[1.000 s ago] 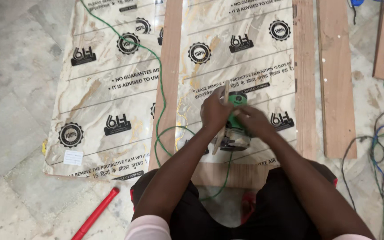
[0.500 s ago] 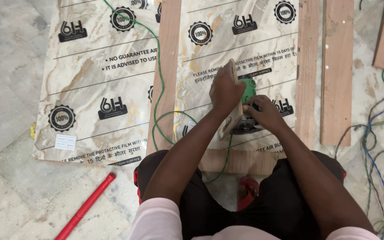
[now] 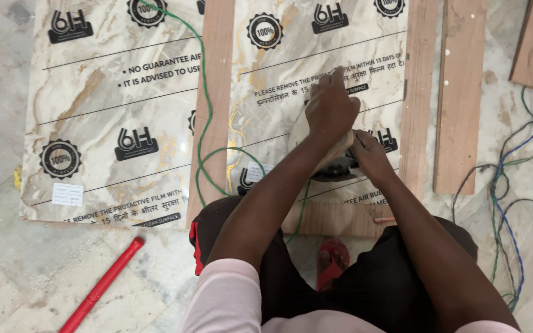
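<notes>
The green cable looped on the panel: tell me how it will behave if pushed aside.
The green cable is probably floppy: it lies in a loose loop across the wooden strip. Likely light and easily dragged. It may snag, since it runs under the left forearm.

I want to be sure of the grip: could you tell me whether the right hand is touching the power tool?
Touching. The head view shows the right hand wrapped against the side of the power tool, with no gap between them.

Marble-patterned cream sheet (image 3: 118, 105) with black print — green cable (image 3: 203, 92), red rod (image 3: 103, 285), brown wooden planks (image 3: 461, 92).
</notes>
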